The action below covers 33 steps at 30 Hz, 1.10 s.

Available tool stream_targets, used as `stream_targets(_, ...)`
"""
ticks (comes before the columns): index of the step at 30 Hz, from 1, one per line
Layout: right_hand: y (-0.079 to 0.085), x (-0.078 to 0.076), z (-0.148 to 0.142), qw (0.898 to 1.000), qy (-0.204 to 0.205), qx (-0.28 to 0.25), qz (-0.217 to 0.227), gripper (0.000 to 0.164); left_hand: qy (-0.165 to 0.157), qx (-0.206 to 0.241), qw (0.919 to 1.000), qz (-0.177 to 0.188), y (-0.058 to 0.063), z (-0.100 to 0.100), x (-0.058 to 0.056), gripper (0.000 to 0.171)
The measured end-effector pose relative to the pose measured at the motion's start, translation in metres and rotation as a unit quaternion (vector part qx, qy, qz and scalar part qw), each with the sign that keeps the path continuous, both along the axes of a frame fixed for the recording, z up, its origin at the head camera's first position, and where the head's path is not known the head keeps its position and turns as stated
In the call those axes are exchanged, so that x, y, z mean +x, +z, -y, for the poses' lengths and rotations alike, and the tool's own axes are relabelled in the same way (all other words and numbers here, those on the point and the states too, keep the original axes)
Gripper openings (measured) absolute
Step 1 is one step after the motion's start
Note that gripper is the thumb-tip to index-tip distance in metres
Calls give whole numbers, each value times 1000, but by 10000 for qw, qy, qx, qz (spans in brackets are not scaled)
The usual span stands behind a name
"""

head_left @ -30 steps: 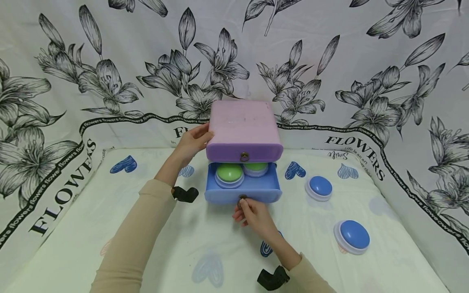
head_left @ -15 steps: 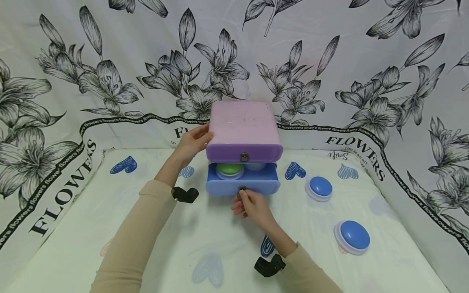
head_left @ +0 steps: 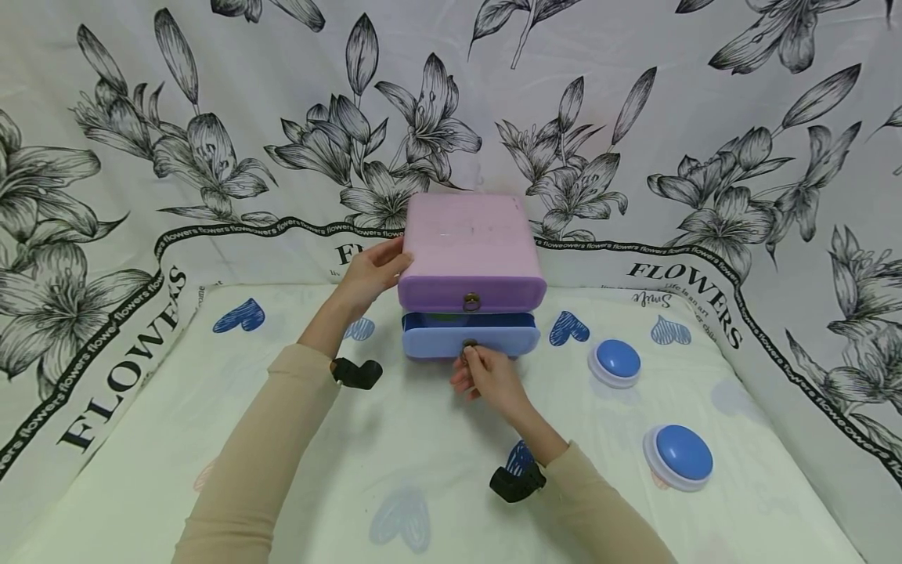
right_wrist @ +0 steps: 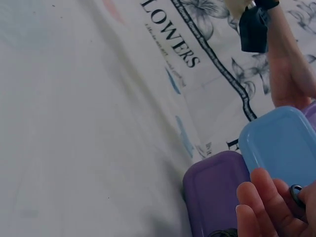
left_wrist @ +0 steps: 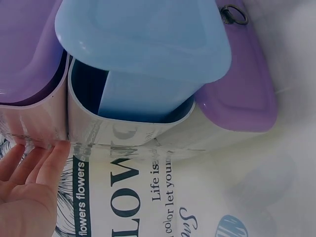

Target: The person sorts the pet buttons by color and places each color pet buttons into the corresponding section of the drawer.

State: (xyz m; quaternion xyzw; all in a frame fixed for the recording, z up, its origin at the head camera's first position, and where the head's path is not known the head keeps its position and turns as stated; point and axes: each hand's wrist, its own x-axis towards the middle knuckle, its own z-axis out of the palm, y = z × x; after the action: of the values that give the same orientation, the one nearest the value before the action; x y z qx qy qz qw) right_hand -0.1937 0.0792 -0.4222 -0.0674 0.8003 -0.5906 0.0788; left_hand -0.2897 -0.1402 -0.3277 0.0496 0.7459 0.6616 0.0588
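A small drawer cabinet with a pink top has purple drawers above and below a blue drawer. The blue drawer juts out a little, and only a sliver of green shows inside it. My right hand pinches its ring pull between thumb and index finger, with the other fingers loosely bent below. My left hand rests on the cabinet's left side near the top. In the left wrist view its straight fingers touch the side wall of the upper compartment. The lower purple drawer sits in its slot.
Two round push lights with blue domes and white bases lie to the right, one nearer the cabinet and one closer to the front. A white cloth with printed hearts covers the table. Behind hangs a flower-print cloth.
My right hand has pushed the blue drawer back toward the cabinet, so the green domed lights inside have slid almost out of sight. My left hand has stayed at the cabinet's side.
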Motion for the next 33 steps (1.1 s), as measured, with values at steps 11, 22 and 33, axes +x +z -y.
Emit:
stream_targets(11,1,-15,3,9997,-128,189,-85,42,-44,42,10000,-2,1,-1,0,61)
stream_targets(22,-1,-23,5,9992,-188,316,-164,44,-33,44,10000,75,2,-2,1,60)
stream_targets(33,0,-25,7,9990,-254,302,-212,43,-23,62,9999,79,1,-1,0,60)
